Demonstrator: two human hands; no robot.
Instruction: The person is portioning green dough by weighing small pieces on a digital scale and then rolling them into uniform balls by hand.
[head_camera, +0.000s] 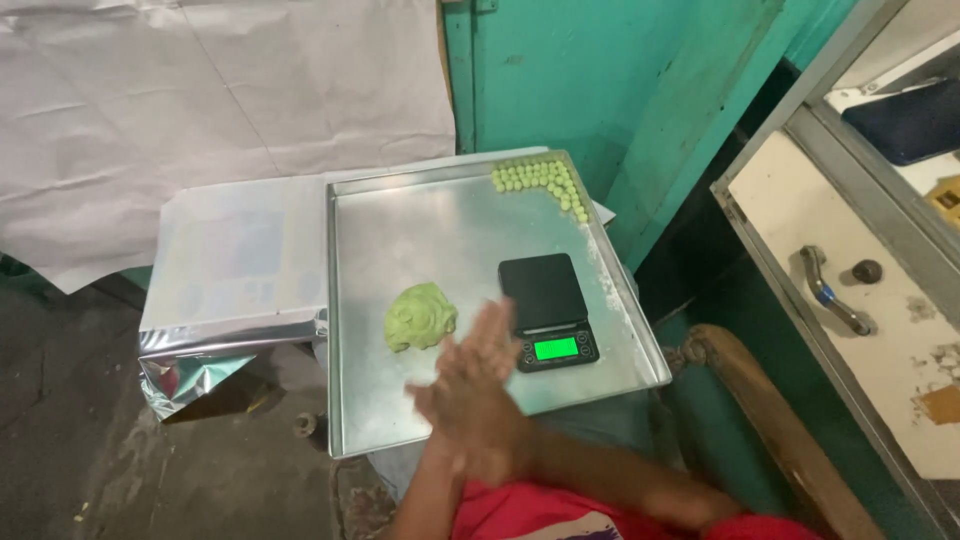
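Observation:
My left hand (487, 345) and my right hand (468, 428) are pressed palm to palm over the near part of a shiny metal tray (420, 215). The fingers are stretched out and blurred. Whatever may lie between the palms is hidden. Just left of my hands, a lump of pale green dough (420, 317) rests on the tray. To their right stands a small black digital scale (548, 310) with a lit green display. Several small green dough balls (545, 182) are lined up in the tray's far right corner.
The tray sits on a stand covered by a silvery foil sheet (235, 270). White paper (200, 90) hangs behind, beside a teal wall (600, 80). A wooden chair arm (770, 420) and a metal-framed cabinet with a handle (830, 290) are at right.

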